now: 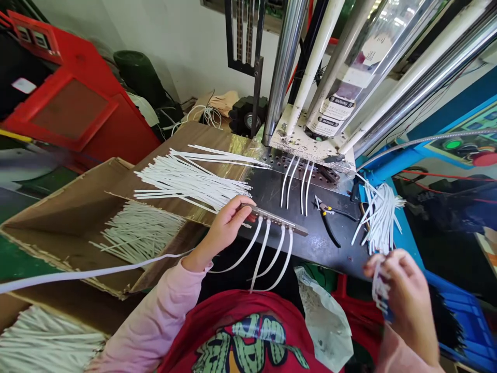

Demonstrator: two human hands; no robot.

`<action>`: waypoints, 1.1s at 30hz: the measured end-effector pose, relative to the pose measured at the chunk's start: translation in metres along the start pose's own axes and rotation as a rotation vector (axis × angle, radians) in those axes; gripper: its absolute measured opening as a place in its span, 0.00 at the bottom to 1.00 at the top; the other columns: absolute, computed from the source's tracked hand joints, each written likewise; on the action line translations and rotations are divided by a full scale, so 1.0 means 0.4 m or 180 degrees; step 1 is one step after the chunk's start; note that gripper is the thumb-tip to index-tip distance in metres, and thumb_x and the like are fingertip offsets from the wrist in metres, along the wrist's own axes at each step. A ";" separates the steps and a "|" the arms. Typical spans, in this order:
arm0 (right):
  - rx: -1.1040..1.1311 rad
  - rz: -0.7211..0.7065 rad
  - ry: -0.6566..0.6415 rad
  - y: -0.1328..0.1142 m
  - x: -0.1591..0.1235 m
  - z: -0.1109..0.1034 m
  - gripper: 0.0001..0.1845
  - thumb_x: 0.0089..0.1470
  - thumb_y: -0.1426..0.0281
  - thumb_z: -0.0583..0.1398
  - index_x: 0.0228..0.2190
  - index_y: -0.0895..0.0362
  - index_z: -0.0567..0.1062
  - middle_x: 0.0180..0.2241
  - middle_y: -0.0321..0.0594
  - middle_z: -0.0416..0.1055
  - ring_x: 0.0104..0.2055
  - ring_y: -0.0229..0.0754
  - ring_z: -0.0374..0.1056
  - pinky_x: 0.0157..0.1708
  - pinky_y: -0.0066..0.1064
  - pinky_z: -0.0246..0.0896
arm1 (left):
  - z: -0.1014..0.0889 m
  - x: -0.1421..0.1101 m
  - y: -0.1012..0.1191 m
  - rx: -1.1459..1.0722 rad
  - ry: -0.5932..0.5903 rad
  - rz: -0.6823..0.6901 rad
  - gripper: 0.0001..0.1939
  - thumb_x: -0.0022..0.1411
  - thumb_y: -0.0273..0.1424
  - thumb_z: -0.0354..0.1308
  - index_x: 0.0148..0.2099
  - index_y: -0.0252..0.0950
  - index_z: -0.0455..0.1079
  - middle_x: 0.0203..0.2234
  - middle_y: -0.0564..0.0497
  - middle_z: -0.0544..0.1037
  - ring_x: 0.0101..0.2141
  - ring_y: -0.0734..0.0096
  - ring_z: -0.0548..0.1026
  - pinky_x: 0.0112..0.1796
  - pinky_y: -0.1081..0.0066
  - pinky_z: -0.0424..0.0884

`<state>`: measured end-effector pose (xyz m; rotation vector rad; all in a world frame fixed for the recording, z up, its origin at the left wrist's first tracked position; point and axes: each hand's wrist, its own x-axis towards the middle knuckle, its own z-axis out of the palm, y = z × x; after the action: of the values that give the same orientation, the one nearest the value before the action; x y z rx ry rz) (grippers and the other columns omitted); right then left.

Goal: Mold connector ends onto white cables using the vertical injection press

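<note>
My left hand grips the left end of a narrow metal mould bar between thumb and fingers. Several white cables are set along the bar and curve down toward my lap. At the lower right, my right hand is closed around a small bunch of whitish, translucent pieces; blur hides their exact kind. Just beyond that hand, a bundle of white cables hangs over the table edge. Wire cutters with black and yellow handles lie on the dark metal table between my hands.
A press machine rises at the back, with several white cables sticking out from under it. A pile of white cables covers the wooden board at left. Cardboard boxes with more cables stand below. A control panel is at right.
</note>
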<state>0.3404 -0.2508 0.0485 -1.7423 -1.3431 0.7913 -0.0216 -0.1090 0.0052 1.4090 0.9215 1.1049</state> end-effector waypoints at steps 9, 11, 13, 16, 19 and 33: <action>-0.0831 0.0134 -0.0621 0.049 -0.074 0.014 0.19 0.60 0.54 0.59 0.46 0.52 0.78 0.49 0.45 0.77 0.52 0.49 0.73 0.52 0.35 0.68 | 0.010 0.016 0.010 -0.0164 -0.0389 0.0170 0.10 0.70 0.38 0.55 0.47 0.38 0.70 0.38 0.52 0.73 0.34 0.73 0.76 0.39 0.72 0.71; -0.0749 -0.0369 -0.0199 -0.011 -0.021 0.093 0.20 0.63 0.54 0.56 0.49 0.52 0.76 0.50 0.45 0.76 0.53 0.47 0.71 0.54 0.36 0.65 | 0.037 0.019 0.028 -0.0172 -0.0487 0.0206 0.10 0.70 0.38 0.55 0.46 0.38 0.70 0.37 0.52 0.73 0.35 0.72 0.75 0.40 0.72 0.71; -0.0698 -0.0718 -0.0271 -0.072 0.031 0.177 0.23 0.65 0.54 0.53 0.54 0.53 0.72 0.47 0.45 0.77 0.48 0.45 0.73 0.48 0.33 0.67 | 0.067 0.016 0.048 -0.0184 -0.0467 0.0225 0.10 0.69 0.38 0.55 0.46 0.38 0.70 0.37 0.52 0.73 0.35 0.72 0.75 0.40 0.72 0.71; -0.1124 -0.0852 -0.0448 -0.127 0.074 0.278 0.26 0.65 0.49 0.51 0.41 0.55 0.78 0.29 0.39 0.77 0.30 0.41 0.72 0.30 0.27 0.63 | 0.104 -0.001 0.064 -0.0425 -0.0091 0.0015 0.15 0.67 0.42 0.57 0.50 0.38 0.68 0.34 0.52 0.74 0.34 0.71 0.75 0.40 0.71 0.71; -0.1592 -0.0825 -0.0060 -0.127 0.083 0.326 0.33 0.62 0.41 0.49 0.30 0.54 0.78 0.20 0.37 0.72 0.21 0.39 0.65 0.23 0.28 0.54 | 0.130 -0.031 0.048 -0.0787 -0.0095 -0.0512 0.24 0.64 0.49 0.56 0.51 0.36 0.65 0.26 0.54 0.74 0.28 0.71 0.73 0.34 0.71 0.69; -0.2361 -0.0017 0.0518 -0.096 0.124 0.274 0.37 0.58 0.37 0.46 0.38 0.50 0.80 0.29 0.46 0.79 0.28 0.49 0.72 0.25 0.31 0.54 | 0.166 -0.100 0.093 -0.0225 -0.1168 -0.0145 0.30 0.68 0.54 0.46 0.31 0.35 0.74 0.33 0.47 0.74 0.40 0.66 0.71 0.47 0.69 0.65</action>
<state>0.2419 -0.1748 0.0262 -2.2941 -1.6434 0.1213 0.0300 -0.1700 0.0367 1.4629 0.6409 0.8006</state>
